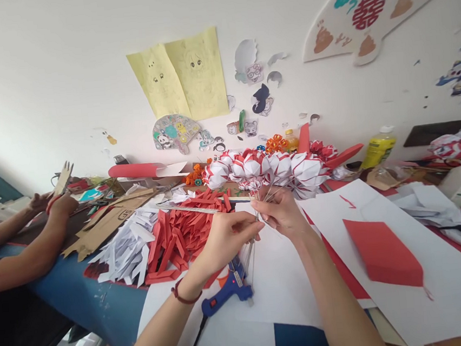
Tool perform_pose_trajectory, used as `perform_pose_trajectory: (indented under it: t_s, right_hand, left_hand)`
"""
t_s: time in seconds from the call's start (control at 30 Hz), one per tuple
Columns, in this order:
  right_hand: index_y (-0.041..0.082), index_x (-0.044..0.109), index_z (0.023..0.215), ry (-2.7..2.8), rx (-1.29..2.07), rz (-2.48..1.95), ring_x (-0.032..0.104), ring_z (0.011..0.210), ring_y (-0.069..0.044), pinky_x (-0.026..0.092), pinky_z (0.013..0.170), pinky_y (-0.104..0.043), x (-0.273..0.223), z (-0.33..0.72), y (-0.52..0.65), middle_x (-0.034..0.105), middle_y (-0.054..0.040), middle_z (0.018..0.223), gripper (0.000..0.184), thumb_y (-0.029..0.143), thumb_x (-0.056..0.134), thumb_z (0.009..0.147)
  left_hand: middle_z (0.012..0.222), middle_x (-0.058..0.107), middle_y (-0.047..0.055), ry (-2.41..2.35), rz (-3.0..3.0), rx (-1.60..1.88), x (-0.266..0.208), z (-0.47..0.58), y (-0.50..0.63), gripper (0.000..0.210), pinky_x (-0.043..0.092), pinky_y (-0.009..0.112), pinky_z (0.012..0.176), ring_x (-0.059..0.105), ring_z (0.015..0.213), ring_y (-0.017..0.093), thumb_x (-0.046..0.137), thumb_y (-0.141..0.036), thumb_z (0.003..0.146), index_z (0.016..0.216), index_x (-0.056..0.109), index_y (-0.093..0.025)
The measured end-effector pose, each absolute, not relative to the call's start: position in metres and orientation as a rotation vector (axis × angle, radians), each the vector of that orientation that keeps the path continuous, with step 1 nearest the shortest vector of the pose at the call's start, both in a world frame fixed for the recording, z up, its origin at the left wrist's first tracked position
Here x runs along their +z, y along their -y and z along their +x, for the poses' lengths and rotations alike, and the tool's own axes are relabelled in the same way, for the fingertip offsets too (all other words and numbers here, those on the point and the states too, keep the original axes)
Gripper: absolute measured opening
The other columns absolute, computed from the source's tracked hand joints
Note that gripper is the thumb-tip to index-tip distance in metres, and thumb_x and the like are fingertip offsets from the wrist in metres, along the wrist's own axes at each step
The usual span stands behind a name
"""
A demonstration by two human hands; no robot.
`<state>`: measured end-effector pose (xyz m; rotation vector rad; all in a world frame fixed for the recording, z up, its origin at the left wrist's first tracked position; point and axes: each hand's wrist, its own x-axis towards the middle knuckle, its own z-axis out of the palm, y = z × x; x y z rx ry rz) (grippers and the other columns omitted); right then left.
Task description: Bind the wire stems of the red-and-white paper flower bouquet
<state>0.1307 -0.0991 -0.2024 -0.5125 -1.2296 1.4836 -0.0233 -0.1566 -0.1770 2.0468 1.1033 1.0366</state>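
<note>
A bunch of red-and-white folded paper flowers extends away from me, its thin wire stems gathered between my two hands. My right hand is closed around the stems just below the flower heads. On the other side, the fingers of my left hand pinch the same stems; exactly which wires they grip is hard to see. Beneath the hands a blue hot glue gun lies on white paper, its small red light lit. Heaps of red folded paper strips and white strips lie left of my hands.
At the left, a co-worker's hands hold a pale, pronged piece and something red. Cardboard lies between us. A red sheet rests on white paper at the right. A yellow-green bottle stands by the wall.
</note>
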Motion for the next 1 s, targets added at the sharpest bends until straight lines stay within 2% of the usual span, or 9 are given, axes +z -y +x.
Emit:
perform_pose_trajectory:
  t_s: [0.13,0.37,0.57,0.87,0.93,1.0]
  right_hand:
    - [0.015,0.053,0.074,1.190,1.460,-0.543,0.034,0.030,-0.004,0.024,0.028,-0.014,-0.203,0.128,0.098,0.050,0.0047,0.044,0.037,0.035,0.083,0.064]
    - [0.014,0.054,0.072,1.239,1.396,-0.599,0.033,0.032,-0.003,0.021,0.030,-0.015,-0.199,0.128,0.101,0.048,0.0039,0.045,0.038,0.038,0.082,0.064]
    - [0.013,0.054,0.073,1.304,1.354,-0.580,0.039,0.032,-0.006,0.028,0.030,-0.016,-0.201,0.127,0.101,0.052,0.0024,0.048,0.036,0.037,0.080,0.067]
    - [0.013,0.054,0.073,1.227,1.404,-0.562,0.036,0.030,-0.004,0.027,0.029,-0.014,-0.202,0.129,0.095,0.050,0.0041,0.045,0.038,0.036,0.082,0.066]
    - [0.013,0.054,0.075,1.195,1.436,-0.531,0.036,0.030,-0.004,0.027,0.029,-0.014,-0.204,0.133,0.092,0.050,0.0046,0.046,0.037,0.035,0.082,0.066]
    - [0.013,0.054,0.076,1.172,1.459,-0.501,0.035,0.029,-0.003,0.025,0.029,-0.013,-0.205,0.138,0.089,0.051,0.0050,0.046,0.037,0.035,0.083,0.066]
  left_hand:
    - [0.056,0.063,-0.001,-1.233,2.134,1.087,-0.181,-0.019,0.155,0.026,0.041,0.018,0.054,0.053,0.052,0.008,0.059,-0.028,0.087,0.065,0.061,-0.014]
    - [0.053,0.050,-0.005,-1.437,2.313,1.160,-0.191,-0.015,0.155,0.028,0.031,0.019,0.053,0.037,0.051,0.006,0.054,-0.024,0.087,0.060,0.052,-0.016]
    - [0.048,0.040,-0.005,-1.681,2.424,1.246,-0.199,-0.007,0.154,0.028,0.024,0.021,0.049,0.031,0.046,0.006,0.054,-0.018,0.082,0.056,0.044,-0.017]
    - [0.052,0.055,-0.003,-1.804,2.586,1.196,-0.198,0.005,0.149,0.020,0.025,0.024,0.049,0.044,0.045,0.009,0.052,-0.013,0.083,0.064,0.055,-0.017]
    - [0.062,0.061,-0.002,-1.681,2.534,1.175,-0.190,0.003,0.148,0.014,0.032,0.023,0.054,0.051,0.052,0.010,0.054,-0.017,0.085,0.072,0.059,-0.018]
    - [0.080,0.067,0.001,-1.481,2.500,1.162,-0.180,-0.003,0.145,0.006,0.040,0.023,0.066,0.059,0.070,0.013,0.057,-0.021,0.087,0.086,0.063,-0.018]
